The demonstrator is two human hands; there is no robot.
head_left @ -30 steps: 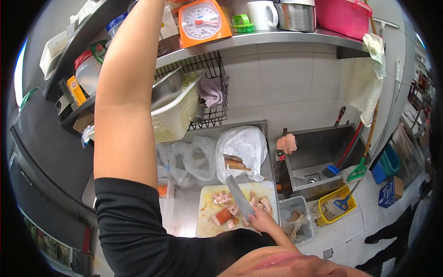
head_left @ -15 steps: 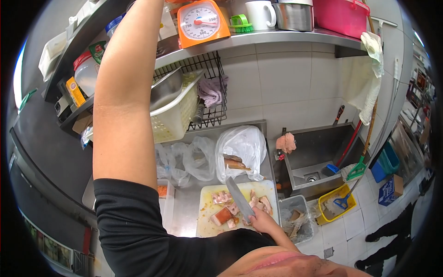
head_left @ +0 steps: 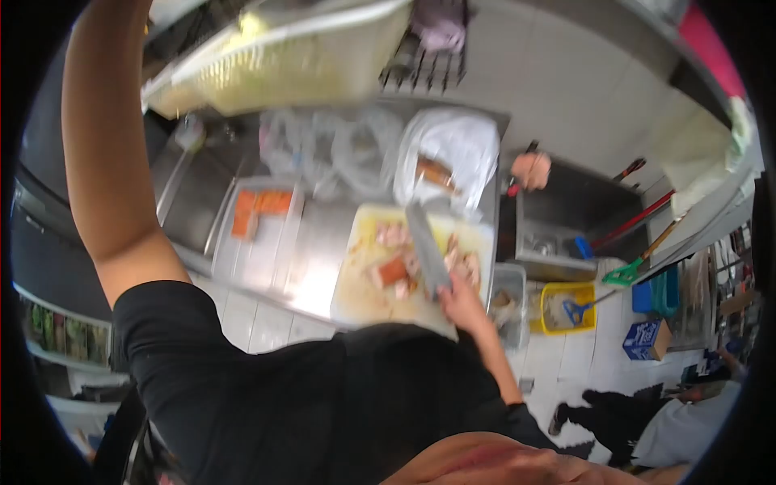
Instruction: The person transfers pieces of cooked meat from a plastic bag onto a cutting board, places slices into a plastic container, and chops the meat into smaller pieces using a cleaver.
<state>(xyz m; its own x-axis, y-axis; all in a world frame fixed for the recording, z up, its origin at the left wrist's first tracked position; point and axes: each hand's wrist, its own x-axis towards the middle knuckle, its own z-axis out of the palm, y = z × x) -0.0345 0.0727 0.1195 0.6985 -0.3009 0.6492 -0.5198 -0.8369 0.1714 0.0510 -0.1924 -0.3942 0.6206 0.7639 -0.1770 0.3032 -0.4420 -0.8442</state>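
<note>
My right hand (head_left: 461,299) is wrapped round the handle of a large knife (head_left: 427,247), whose broad blade lies over the cutting board (head_left: 352,287). On the board, pieces of pale and reddish meat (head_left: 394,271) sit on both sides of the blade. My left arm reaches up past the top left edge of the view, so my left hand is out of sight. Left of the board, a clear tray (head_left: 271,230) holds orange-red blocks (head_left: 246,214). Behind the board, a white plastic bag (head_left: 469,141) lies open with a brown piece (head_left: 436,172) in it.
Clear plastic bags (head_left: 356,149) lie behind the tray, below a pale basket (head_left: 283,65). To the right are a metal sink (head_left: 566,259), a grey bin (head_left: 509,331) and a yellow tub (head_left: 558,327). Another person (head_left: 679,424) is at lower right.
The camera has turned downward and left, bringing the whole tray and the other person's upper body into view. The shelf with the orange scale has left the frame. My right hand still holds the knife.
</note>
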